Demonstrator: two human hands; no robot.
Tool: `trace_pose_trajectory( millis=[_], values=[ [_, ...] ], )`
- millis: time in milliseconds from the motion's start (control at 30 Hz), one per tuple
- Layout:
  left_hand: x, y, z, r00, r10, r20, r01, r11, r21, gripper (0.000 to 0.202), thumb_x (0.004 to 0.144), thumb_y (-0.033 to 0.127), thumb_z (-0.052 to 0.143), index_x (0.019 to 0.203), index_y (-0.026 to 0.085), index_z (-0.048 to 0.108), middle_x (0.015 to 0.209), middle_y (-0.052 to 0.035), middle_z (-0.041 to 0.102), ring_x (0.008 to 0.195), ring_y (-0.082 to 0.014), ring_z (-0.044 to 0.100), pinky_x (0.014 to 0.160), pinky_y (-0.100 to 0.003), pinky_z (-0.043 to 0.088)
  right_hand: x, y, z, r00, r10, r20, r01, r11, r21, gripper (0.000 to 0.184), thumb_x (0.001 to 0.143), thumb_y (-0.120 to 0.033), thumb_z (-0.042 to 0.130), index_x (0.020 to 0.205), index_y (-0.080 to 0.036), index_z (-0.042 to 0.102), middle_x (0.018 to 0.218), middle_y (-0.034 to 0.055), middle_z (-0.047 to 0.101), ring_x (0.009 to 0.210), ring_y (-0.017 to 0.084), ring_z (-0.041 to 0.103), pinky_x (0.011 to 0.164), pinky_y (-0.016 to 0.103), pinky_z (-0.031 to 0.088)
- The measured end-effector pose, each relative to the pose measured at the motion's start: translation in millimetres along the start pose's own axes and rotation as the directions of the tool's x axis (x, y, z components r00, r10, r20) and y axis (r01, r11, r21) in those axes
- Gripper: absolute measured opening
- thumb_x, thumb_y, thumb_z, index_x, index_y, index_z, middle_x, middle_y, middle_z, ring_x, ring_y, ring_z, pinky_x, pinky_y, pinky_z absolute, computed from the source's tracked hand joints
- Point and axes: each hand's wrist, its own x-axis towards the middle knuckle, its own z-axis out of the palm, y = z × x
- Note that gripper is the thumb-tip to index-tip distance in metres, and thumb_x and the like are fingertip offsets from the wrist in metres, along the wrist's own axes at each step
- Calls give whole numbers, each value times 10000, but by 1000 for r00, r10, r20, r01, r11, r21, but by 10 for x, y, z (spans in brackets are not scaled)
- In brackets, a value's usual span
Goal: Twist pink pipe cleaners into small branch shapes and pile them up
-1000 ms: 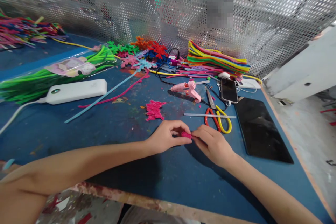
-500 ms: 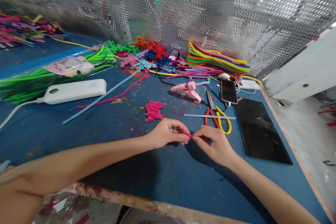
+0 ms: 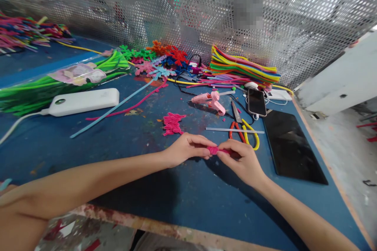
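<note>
A short folded piece of magenta pipe cleaner [image 3: 213, 150] is pinched between my hands, above the table. Its left end sits in the fingertips of my left hand [image 3: 190, 149], closed on it. From the other side, the thumb and fingers of my right hand [image 3: 240, 157] are closed on the same piece. Just beyond my left hand lies a small cluster of folded magenta pipe cleaner pieces [image 3: 173, 124]. Scissors [image 3: 244, 128] with red and yellow handles lie beyond my right hand, with a clear glue stick [image 3: 220, 130] across them.
Behind the hands are a pink glue gun [image 3: 209, 101], a phone [image 3: 257, 102] and a black tablet [image 3: 294, 147]. A white power bank [image 3: 85, 102] and bagged green pipe cleaners [image 3: 32, 88] lie left. Colourful snowflake shapes [image 3: 161, 71] sit before a perforated metal screen [image 3: 194, 15].
More of the magenta pipe cleaner now shows between my fingertips, with its right part reaching under the fingers of my right hand. The things on the table have stayed put.
</note>
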Motion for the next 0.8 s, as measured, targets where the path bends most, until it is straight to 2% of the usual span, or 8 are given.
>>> trace_pose_trajectory(
  millis=[167,333,467,567,667,800],
  values=[
    [-13,8,19,999,28,-16,-28,1000,7,195,722,193,678,908,146,710,908,-53,620,675,-97,623,633,-213,518,2,-1,23,996,65,-55,-62,996,64,101,777,-187,556,787,-178,656,658,0,604,541,87,481,489,184,361],
    [-16,12,45,996,-12,-92,13,1000,8,214,750,213,656,937,111,676,708,-36,670,612,-83,617,633,-191,506,-16,9,41,989,135,-64,-128,987,99,123,773,-220,564,799,-175,675,626,-1,611,503,82,454,453,181,351],
    [-38,32,77,991,25,-130,-25,1000,1,213,732,226,671,909,106,661,714,-33,681,629,-94,634,644,-195,513,-22,10,59,986,120,-119,-109,990,91,114,754,-200,575,782,-171,681,643,8,634,510,87,479,462,186,372],
    [-76,42,100,988,36,-151,-34,999,17,240,702,218,692,915,113,657,781,-42,691,687,-110,646,676,-204,519,-18,7,66,984,50,-173,-43,998,45,116,754,-188,573,782,-170,685,674,21,649,550,102,521,493,199,393],
    [-110,42,112,984,54,-170,-39,995,90,208,696,194,689,889,119,668,787,-39,688,714,-104,641,681,-181,510,-14,2,68,987,-17,-162,18,1000,5,120,755,-178,576,775,-177,694,681,26,659,580,114,551,517,208,405],
    [-126,43,112,978,143,-152,-110,972,208,165,706,169,660,859,118,694,863,-61,676,723,-105,629,638,-167,501,-20,17,65,991,56,-119,-50,997,60,111,751,-209,601,773,-178,704,682,34,677,583,125,570,514,213,420]
  ],
)
